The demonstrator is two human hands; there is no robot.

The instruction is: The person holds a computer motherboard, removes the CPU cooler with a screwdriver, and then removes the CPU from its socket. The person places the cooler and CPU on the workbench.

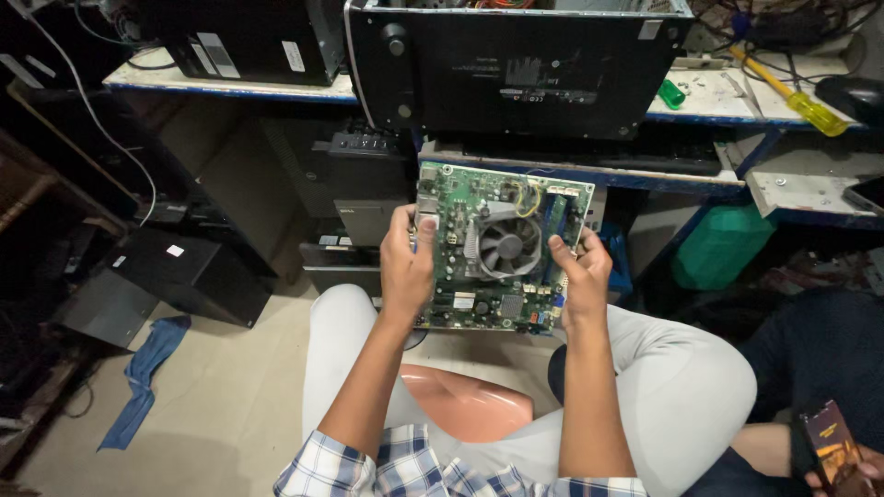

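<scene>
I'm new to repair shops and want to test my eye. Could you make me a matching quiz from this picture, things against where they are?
Things:
1. circuit board
2. screwdriver
3. blue cloth
4. computer case

Places:
A. on the floor
B. lying on the bench, right side
C. held between the left hand and right hand
D. on the bench, above the board

Pairs: 1-C, 2-B, 3-A, 4-D

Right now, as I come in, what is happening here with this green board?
A seated person holds a green computer circuit board upright over their knees, with the left hand on its left edge and the right hand on its right edge. A round cooling fan sits in the middle of the board. Ahead, an opened computer case lies on a blue-edged workbench, and a yellow-handled screwdriver rests at the right.
</scene>
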